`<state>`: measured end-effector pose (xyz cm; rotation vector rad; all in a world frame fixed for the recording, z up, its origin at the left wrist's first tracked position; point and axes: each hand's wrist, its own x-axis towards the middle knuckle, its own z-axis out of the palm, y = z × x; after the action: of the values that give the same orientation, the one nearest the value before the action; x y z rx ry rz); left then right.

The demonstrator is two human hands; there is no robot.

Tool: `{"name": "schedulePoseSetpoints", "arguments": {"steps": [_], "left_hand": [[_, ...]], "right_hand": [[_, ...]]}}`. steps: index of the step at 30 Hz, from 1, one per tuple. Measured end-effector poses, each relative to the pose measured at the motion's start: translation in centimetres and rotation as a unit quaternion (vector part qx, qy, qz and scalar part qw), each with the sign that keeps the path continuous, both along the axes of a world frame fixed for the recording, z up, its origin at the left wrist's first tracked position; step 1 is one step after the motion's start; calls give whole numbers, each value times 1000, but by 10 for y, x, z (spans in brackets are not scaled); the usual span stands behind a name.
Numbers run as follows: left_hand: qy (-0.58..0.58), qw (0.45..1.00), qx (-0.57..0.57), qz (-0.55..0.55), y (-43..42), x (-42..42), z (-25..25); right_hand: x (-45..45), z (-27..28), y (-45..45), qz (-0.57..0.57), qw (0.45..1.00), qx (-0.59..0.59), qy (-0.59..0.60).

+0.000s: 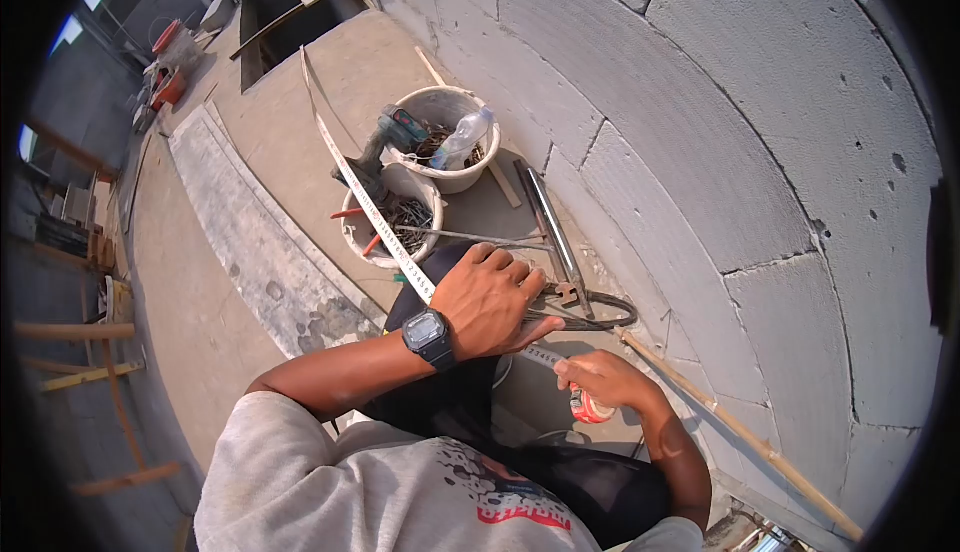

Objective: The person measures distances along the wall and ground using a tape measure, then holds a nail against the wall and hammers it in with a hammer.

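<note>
My left hand (490,297), with a black digital watch (427,336) on the wrist, has its fingers curled down over the tape blade (375,217); its palm side is hidden. Dark bent rods (600,322) emerge beside the thumb. From the far floor the blade runs past the buckets, under this hand, to the red and white tape measure (590,407). That case is gripped in my right hand (612,380). Just beyond my left hand stands a white bucket of metal fasteners (438,214), with red handles sticking out.
Behind it, another white bucket (488,152) holds a green power tool (405,130) and a plastic bottle (462,142). Metal pipes (552,222) and a wooden stick (740,427) lie along the grey block wall (700,182). A dark floor opening (290,27) is farther off.
</note>
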<state>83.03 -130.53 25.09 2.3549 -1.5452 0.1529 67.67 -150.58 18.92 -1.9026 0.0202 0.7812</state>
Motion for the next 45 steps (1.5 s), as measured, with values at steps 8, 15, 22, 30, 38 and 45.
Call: {"name": "schedulePoseSetpoints", "arguments": {"steps": [8, 15, 22, 30, 38, 45], "left_hand": [[-14, 997, -29, 67, 40, 0, 22], [-29, 997, -49, 52, 51, -5, 23], [73, 996, 6, -50, -15, 1, -5], [139, 964, 107, -198, -99, -29, -49], [110, 975, 61, -182, -77, -23, -39], [128, 985, -75, -92, -42, 2, -35]], "right_hand": [[37, -4, 21, 87, 993, -22, -74], [53, -1, 34, 106, 985, -85, -103], [1, -4, 1, 22, 988, -149, -14], [-96, 1, -17, -222, 955, -141, 135], [-71, 30, -20, -166, 973, -94, 131], [-44, 44, -14, -91, 987, -63, 116]]}}
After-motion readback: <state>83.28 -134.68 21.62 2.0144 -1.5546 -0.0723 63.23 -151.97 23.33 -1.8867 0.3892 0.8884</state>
